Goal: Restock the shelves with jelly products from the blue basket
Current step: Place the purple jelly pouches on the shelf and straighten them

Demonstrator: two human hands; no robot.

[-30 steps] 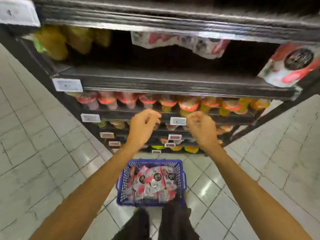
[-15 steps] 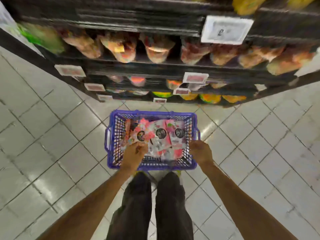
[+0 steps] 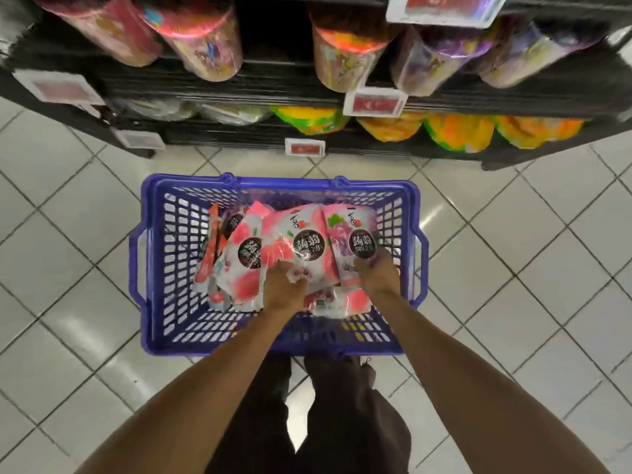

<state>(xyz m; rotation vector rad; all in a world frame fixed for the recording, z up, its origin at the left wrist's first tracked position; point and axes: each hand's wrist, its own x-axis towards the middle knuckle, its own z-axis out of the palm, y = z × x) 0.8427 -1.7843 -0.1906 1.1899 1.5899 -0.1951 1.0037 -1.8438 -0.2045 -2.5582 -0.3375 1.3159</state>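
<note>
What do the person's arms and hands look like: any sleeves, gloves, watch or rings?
The left forearm and right forearm are bare up to the frame edge; no sleeve shows. The left hand and right hand wear no gloves, and no watch, bracelet or ring is visible. Dark trousers show below.

- Floor tiles [image 3: 68,234]: pale, glossy squares laid on the diagonal with dark grout lines, spreading from 9 o'clock round through 6 to 3 o'clock.
- Tall tubs [image 3: 201,42]: a blurred row lying on their sides from 11 to 1 o'clock, with red or orange lids; those [image 3: 434,63] toward 1 o'clock look purple.
- Bags [image 3: 458,131]: yellow, orange and green, in a row just below the tubs from 12 to 2 o'clock; paler bags [image 3: 160,107] lie at 11 o'clock.
- Price tags: white frames with red inserts, one [image 3: 444,8] at 1 o'clock, one [image 3: 374,102] below it, one [image 3: 305,147] at 12, two at 10 o'clock [image 3: 58,87] [image 3: 138,138].
- Dark trousers [image 3: 342,422] at 6 o'clock.
</note>
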